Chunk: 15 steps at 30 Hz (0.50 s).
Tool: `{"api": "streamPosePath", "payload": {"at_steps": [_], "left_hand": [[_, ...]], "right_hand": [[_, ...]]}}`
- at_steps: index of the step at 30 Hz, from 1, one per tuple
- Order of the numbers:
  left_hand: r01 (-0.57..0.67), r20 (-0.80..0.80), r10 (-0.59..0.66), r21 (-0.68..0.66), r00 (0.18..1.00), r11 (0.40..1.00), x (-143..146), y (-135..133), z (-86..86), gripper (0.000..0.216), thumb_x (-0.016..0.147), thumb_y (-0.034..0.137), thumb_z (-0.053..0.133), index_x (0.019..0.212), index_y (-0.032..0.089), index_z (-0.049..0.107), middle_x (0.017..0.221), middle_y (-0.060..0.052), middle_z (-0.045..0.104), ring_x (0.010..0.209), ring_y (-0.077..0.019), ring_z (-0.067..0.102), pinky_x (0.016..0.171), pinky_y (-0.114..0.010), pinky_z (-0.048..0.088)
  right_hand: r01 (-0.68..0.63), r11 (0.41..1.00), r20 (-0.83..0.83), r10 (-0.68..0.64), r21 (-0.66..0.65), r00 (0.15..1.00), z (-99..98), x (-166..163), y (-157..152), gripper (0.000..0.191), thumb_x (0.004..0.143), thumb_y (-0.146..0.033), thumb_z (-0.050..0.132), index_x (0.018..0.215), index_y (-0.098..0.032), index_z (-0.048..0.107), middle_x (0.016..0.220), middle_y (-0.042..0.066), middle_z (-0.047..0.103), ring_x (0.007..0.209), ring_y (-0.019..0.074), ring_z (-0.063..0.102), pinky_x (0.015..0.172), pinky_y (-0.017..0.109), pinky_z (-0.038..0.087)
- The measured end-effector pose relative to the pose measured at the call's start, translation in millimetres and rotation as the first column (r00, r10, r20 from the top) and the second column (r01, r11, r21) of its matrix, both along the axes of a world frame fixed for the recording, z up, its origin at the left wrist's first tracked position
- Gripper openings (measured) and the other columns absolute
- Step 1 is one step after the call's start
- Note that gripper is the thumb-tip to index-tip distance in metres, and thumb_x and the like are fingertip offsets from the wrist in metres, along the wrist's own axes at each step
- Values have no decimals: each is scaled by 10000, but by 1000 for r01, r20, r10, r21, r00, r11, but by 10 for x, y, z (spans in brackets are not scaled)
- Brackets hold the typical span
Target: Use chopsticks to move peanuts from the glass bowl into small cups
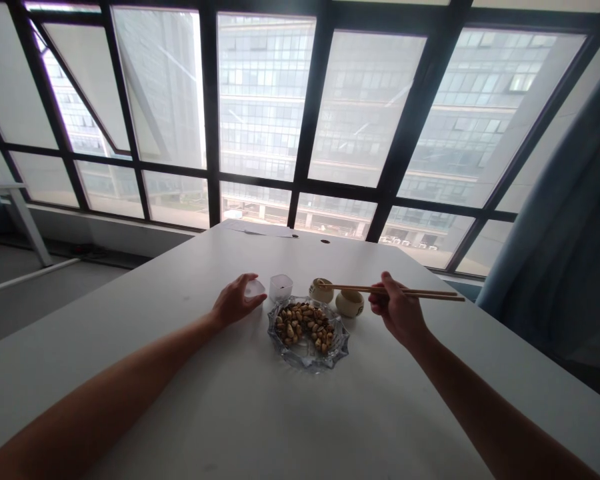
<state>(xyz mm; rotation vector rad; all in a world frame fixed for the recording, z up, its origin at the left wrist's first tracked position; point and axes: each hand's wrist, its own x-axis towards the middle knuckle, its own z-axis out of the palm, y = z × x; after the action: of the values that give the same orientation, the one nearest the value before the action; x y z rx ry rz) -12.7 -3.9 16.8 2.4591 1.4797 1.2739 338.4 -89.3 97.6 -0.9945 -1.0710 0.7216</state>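
Observation:
My right hand (pixel 397 308) grips a pair of wooden chopsticks (pixel 437 294), which point left. Their tips are at the mouth of a small beige pot (pixel 321 293); whether they pinch anything is too small to tell. A second beige pot (pixel 350 305) sits beside it, below the chopsticks. My left hand (pixel 236 300) curves its thumb and fingers around a small clear plastic cup (pixel 255 288). Another clear cup (pixel 281 287) stands just right of it, with a dark speck inside. In front, a scalloped glass bowl (pixel 310 362) holds many pistachio-like nuts (pixel 300 320).
Everything stands on a white table (pixel 260 413). Paper sheets (pixel 260 229) lie at its far edge, near two dark round holes. Black-framed windows rise behind, one pane tilted open. A blue curtain (pixel 555 233) hangs at the right, and another white table (pixel 27 220) shows at the left.

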Motion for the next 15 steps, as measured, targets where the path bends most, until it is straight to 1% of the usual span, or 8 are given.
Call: {"api": "streamPosePath", "payload": {"at_steps": [4,15], "left_hand": [[2,-9,-2,-11,1000,1000,0,-6,5,494,834,540,616,1203,223,532,1237,-108,672,1027,-280,697,915,-439,555],[7,-5,-7,-11,1000,1000,-1,-2,4,495,835,538,620,1203,221,527,1241,-105,669,1023,-278,697,914,-440,557]], "right_hand": [[-7,999,-29,6,-38,1000,-10,-24,-18,445,739,-595,742,638,-177,626,447,27,613,326,126,522,294,234,420],[-30,999,-45,29,-24,999,53,-143,-96,440,705,-574,776,617,-167,634,432,24,606,319,121,506,291,227,385]]}}
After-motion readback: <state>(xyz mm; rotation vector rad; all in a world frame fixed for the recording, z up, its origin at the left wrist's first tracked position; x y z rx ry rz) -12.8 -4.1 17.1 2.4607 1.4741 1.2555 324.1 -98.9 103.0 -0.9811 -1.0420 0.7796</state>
